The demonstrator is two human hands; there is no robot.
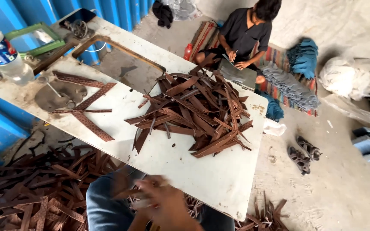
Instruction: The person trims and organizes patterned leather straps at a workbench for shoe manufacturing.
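My hands are a motion-blurred mass low in the view, just below the near edge of the white table point(219, 179) and over my lap in blue jeans point(103, 205). My left hand point(144, 191) and my right hand point(172, 210) seem to overlap. A brownish smear beside them may be a strip, but the blur hides any grip. A large heap of brown leather strips point(198, 111) lies on the table's middle. A few patterned brown strips point(91, 102) lie apart to the left.
A plastic bottle point(3, 55) stands at far left by a metal machine base point(61, 96) and a green frame point(39, 38). More strips point(26, 188) litter the floor. A seated person point(245, 38) works beyond the table by stacked grey pieces point(292, 87). Sandals point(304, 153) lie at right.
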